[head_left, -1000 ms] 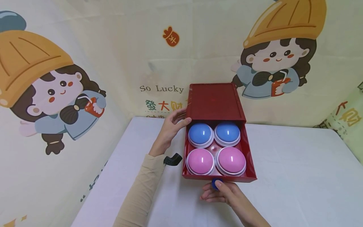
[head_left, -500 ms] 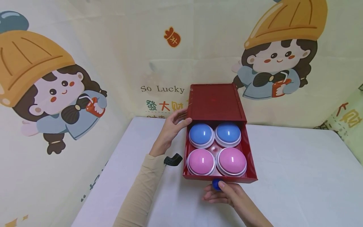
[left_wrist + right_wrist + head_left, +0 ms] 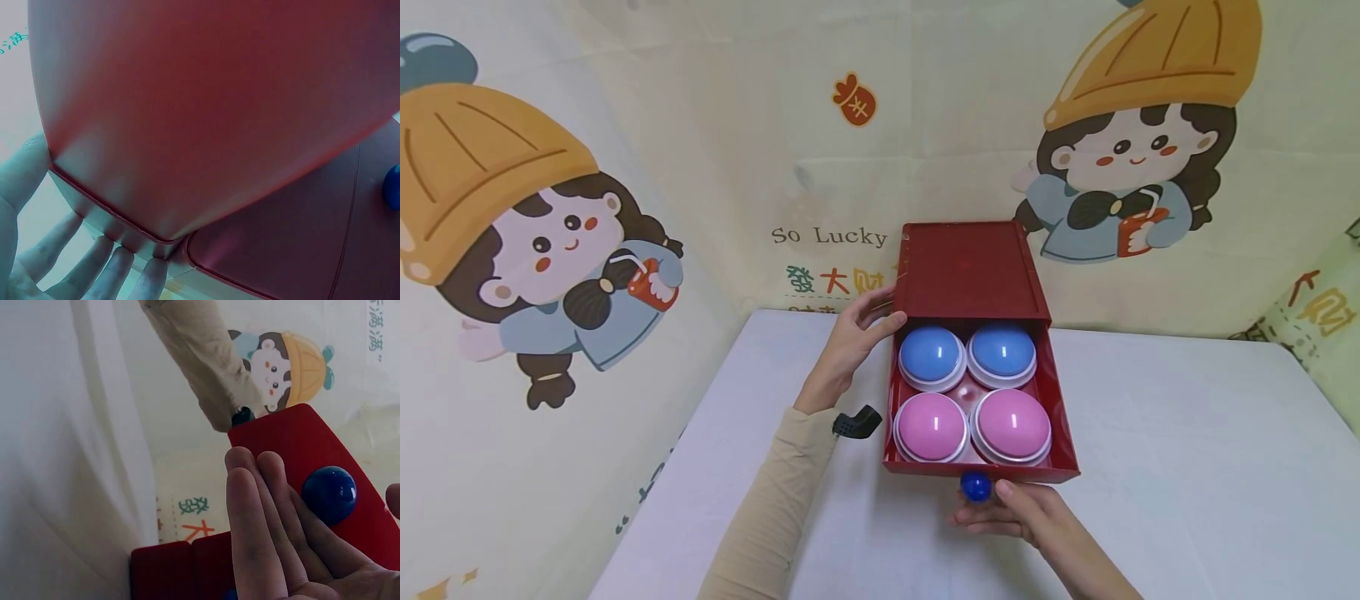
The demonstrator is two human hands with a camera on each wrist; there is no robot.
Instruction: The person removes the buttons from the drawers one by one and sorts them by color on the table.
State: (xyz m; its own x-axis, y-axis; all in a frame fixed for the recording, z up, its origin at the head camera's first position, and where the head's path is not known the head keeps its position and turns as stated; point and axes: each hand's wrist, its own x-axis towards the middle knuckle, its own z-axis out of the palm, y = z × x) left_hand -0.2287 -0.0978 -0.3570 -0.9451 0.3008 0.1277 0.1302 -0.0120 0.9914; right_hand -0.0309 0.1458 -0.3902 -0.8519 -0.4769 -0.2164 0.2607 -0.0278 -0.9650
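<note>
A red chest [image 3: 966, 271] stands at the back of the table with its top drawer [image 3: 1065, 442] pulled out toward me. Two blue domed push buttons [image 3: 931, 353] lie behind two pink ones [image 3: 1013, 423] in it, all on white bases. My left hand [image 3: 853, 333] grips the chest's left side, thumb at the front edge; in the left wrist view its fingertips press the red side [image 3: 200, 125]. Just right of the round blue knob [image 3: 976, 487] on the drawer front is my right hand [image 3: 1026, 517]. In the right wrist view its straight fingers [image 3: 256, 544] lie beside that knob.
A white cloth covers the table [image 3: 1187, 458]. Behind it hangs a cream backdrop [image 3: 737, 108] printed with cartoon figures. Lower red drawer fronts [image 3: 161, 569] show at the bottom of the right wrist view. A black device [image 3: 857, 422] sits at my left wrist.
My right thumb has come off the blue knob, and the right hand has shifted slightly to the right. The drawer, the buttons and my left hand stay where they were.
</note>
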